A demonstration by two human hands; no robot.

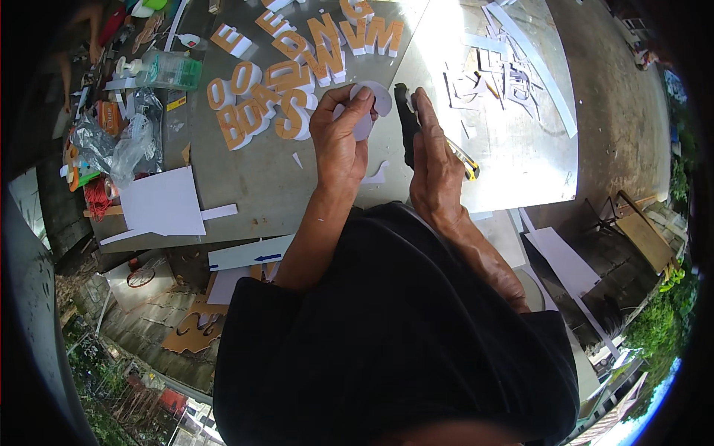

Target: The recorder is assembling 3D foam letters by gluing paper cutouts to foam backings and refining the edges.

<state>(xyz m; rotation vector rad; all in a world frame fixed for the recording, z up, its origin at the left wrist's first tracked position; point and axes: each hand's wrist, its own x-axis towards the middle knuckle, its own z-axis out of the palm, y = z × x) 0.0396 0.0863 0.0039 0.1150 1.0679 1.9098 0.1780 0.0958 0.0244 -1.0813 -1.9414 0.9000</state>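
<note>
My left hand [339, 134] pinches a small white curved cutout [381, 100] between thumb and fingers, above the metal table. Part of the cutout is hidden behind the fingers. To the right, my right hand [437, 167] has its fingers stretched out straight and close together. Along their left side is a long black shape [407, 126] whose kind I cannot make out. A yellow and black utility knife [468, 162] shows partly from behind that hand, at its right. Below the left hand lies a white curved offcut [378, 174].
Several block letters [286, 111] with tan faces and white sides stand beyond my left hand. Thin strips and offcuts [506, 82] lie at the far right. At left are a green spray bottle [171, 70], plastic bags [134, 141] and a white sheet [162, 201].
</note>
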